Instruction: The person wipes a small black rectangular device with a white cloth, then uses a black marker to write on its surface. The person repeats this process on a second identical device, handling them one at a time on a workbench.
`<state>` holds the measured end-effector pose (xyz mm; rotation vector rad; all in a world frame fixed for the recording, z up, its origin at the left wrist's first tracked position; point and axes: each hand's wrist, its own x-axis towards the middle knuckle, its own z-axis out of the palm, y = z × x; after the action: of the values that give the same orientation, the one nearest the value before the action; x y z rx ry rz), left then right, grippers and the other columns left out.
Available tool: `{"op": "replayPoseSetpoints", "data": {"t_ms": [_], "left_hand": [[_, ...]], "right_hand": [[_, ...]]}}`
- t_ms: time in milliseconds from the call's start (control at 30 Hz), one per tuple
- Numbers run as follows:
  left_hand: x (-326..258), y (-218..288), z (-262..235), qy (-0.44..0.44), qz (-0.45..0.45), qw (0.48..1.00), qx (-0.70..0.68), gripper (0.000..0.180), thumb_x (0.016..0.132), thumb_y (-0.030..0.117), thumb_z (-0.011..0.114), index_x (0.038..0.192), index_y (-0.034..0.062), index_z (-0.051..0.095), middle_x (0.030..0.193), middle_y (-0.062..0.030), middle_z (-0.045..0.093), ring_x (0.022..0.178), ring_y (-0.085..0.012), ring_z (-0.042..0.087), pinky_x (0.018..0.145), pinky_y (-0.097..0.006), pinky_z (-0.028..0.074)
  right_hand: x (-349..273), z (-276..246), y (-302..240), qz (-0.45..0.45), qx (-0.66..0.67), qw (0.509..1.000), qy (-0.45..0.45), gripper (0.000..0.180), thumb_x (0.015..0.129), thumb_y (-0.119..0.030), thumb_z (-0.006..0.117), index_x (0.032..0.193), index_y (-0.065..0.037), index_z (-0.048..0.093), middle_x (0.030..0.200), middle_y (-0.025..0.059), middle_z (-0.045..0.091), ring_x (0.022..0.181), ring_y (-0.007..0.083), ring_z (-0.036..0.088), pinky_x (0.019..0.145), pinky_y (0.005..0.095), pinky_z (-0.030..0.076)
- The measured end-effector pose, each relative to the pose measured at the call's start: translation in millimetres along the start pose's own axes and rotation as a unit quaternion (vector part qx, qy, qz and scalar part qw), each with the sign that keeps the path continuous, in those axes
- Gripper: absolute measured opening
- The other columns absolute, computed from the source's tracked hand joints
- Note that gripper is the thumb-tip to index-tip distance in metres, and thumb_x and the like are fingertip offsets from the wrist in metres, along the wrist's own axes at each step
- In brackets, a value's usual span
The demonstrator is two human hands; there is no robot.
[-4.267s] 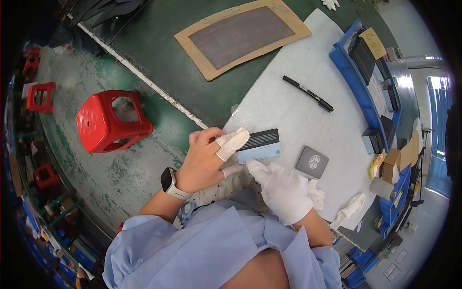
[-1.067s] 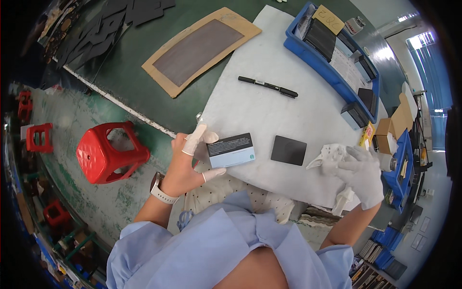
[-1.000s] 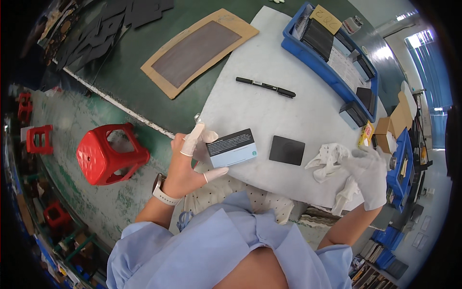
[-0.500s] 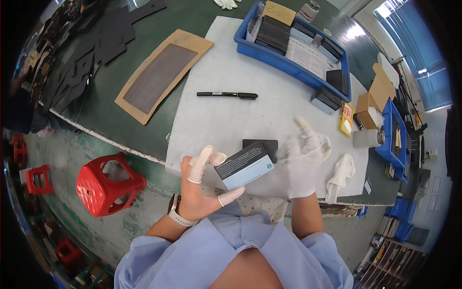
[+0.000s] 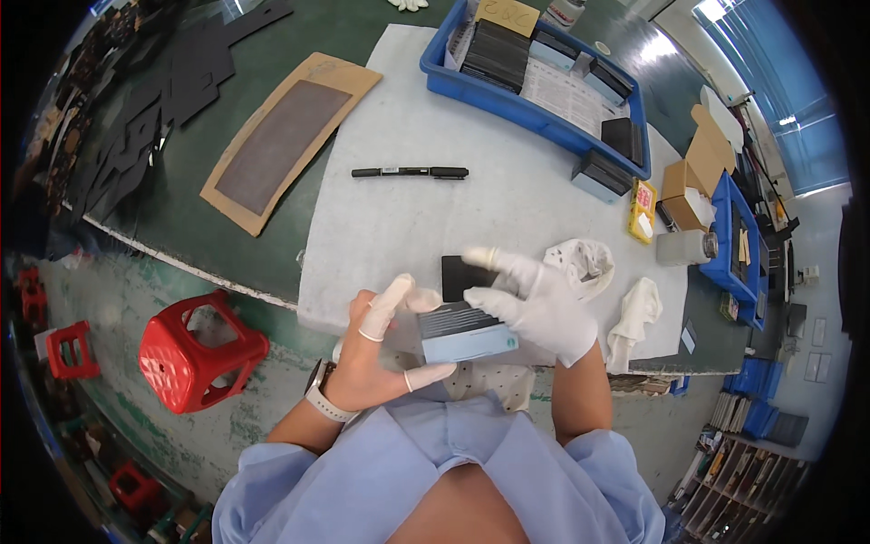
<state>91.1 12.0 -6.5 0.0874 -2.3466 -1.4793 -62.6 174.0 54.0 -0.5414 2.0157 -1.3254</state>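
Observation:
My left hand [image 5: 372, 363], with pale finger cots on some fingers and a watch at the wrist, holds a card [image 5: 467, 340] that is black above and light blue below. Thumb and fingers grip it at its left side. In a white glove, my right hand [image 5: 539, 308] hovers over the card's right end, index finger and thumb spread. A pale cot covers that index fingertip. Behind the held card, a plain black card [image 5: 456, 276] lies on the white sheet [image 5: 390, 227]. The right fingers hide part of it; contact cannot be made out.
A black marker [image 5: 410, 172] lies farther back. The blue tray [image 5: 535, 118] holds stacks of dark cards; another stack [image 5: 601, 177] stands beside it. Rightward are a yellow packet [image 5: 642, 210], a jar [image 5: 684, 248], a patterned cloth [image 5: 584, 263] and a white cloth [image 5: 637, 317]. A red stool [image 5: 181, 358] stands left.
My right hand has moved left from beside the patterned cloth to over the cards. The held card has turned more level in my left hand. The whole view has shifted slightly.

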Motion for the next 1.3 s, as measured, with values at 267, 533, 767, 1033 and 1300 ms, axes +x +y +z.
{"op": "replayPoseSetpoints", "data": {"t_ms": [267,533,767,1033,1300], "left_hand": [[12.7,2.4,5.0,0.015,-0.028,0.989,0.141,0.075,0.064,0.037,0.082,0.116,-0.0069,0.051,0.081,-0.0141,0.058,0.073,-0.0292,0.051,0.068,-0.037,0.043],[12.9,12.1,17.5,0.06,-0.012,0.982,0.178,0.091,0.06,0.031,0.082,0.13,-0.0082,0.038,0.093,-0.0162,0.058,0.077,-0.0311,0.052,0.068,-0.04,0.041],[13.0,8.9,14.6,0.023,0.024,0.993,0.109,0.069,0.064,0.021,0.077,0.122,-0.002,0.048,0.09,-0.0134,0.06,0.072,-0.0296,0.052,0.068,-0.037,0.041],[15.4,13.0,12.6,-0.034,0.017,0.998,0.057,0.063,0.063,0.019,0.076,0.118,-0.0006,0.052,0.086,-0.0126,0.061,0.073,-0.0294,0.055,0.071,-0.037,0.042],[13.6,17.0,9.0,-0.079,0.026,0.996,0.042,0.063,0.06,0.019,0.078,0.115,-0.0006,0.054,0.092,-0.0136,0.061,0.075,-0.0281,0.057,0.068,-0.034,0.047]], "right_hand": [[6.7,30.8,24.1,0.002,0.104,0.97,0.217,0.059,0.087,-0.008,0.063,0.136,0.009,0.035,0.104,0.0112,0.066,0.092,0.0121,0.061,0.08,0.0245,0.049],[-2.0,63.2,10.2,0.009,0.092,0.995,-0.025,0.069,0.067,-0.015,0.077,0.125,0.009,0.047,0.089,0.0087,0.066,0.083,0.0095,0.061,0.07,0.0249,0.051],[6.2,46.3,9.9,0.028,0.197,0.97,0.139,0.064,0.072,-0.016,0.075,0.125,0.008,0.047,0.087,0.0083,0.064,0.078,0.0136,0.061,0.064,0.0248,0.05],[5.7,20.9,20.0,-0.053,0.062,0.991,-0.102,0.049,0.085,-0.011,0.066,0.129,0.0,0.047,0.078,0.0042,0.061,0.068,0.0071,0.056,0.063,0.02,0.045],[15.0,-6.2,23.7,0.01,0.2,0.979,-0.036,0.036,0.085,-0.004,0.062,0.121,0.0,0.055,0.081,0.0006,0.063,0.069,0.0048,0.057,0.06,0.0198,0.046]]}}
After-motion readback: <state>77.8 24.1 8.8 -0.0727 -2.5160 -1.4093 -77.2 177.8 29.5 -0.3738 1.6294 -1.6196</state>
